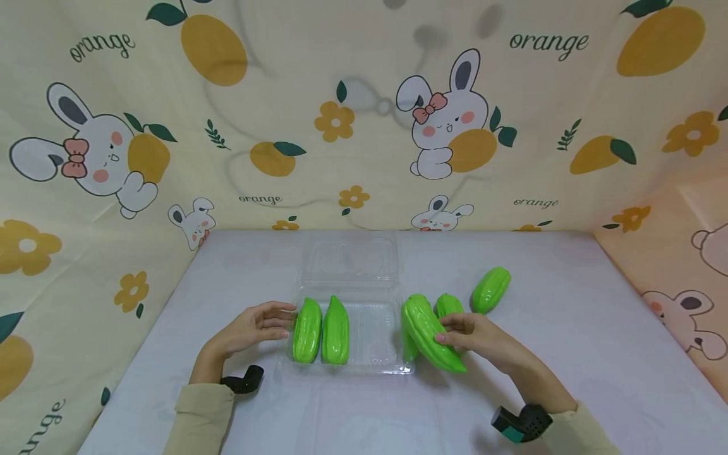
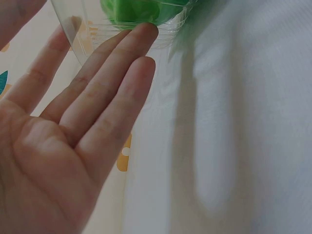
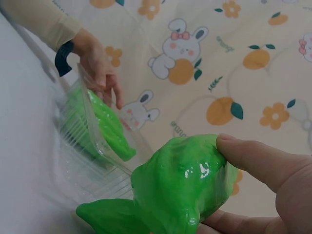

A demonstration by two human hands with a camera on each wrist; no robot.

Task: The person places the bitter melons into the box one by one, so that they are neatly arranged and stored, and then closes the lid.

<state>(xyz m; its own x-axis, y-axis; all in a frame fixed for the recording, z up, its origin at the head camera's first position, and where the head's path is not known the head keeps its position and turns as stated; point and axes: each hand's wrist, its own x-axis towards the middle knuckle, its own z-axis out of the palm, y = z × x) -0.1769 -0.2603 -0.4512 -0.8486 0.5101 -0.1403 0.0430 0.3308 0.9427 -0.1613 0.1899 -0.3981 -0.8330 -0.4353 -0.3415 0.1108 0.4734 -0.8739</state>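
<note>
A clear plastic clamshell box (image 1: 370, 370) sits on the table, its lid (image 1: 349, 258) folded back. Two glossy green ridged gourds, a left one (image 1: 307, 330) and a right one (image 1: 335, 330), lie side by side in its left part. My left hand (image 1: 256, 328) is at the box's left wall, fingers loosely extended and holding nothing; in the left wrist view the fingertips (image 2: 146, 34) are at the wall. With thumb and fingers my right hand (image 1: 483, 338) grips another green gourd (image 1: 429, 332), tilted, just right of the box. In the right wrist view this gourd (image 3: 180, 180) hides some fingers.
Beyond the held gourd lies one green gourd (image 1: 449, 304), partly hidden. Another gourd (image 1: 409, 347) shows beneath it by the box's right wall. Farther back right rests one more (image 1: 491, 289). Printed cloth walls (image 1: 364, 158) enclose the white table (image 1: 239, 259).
</note>
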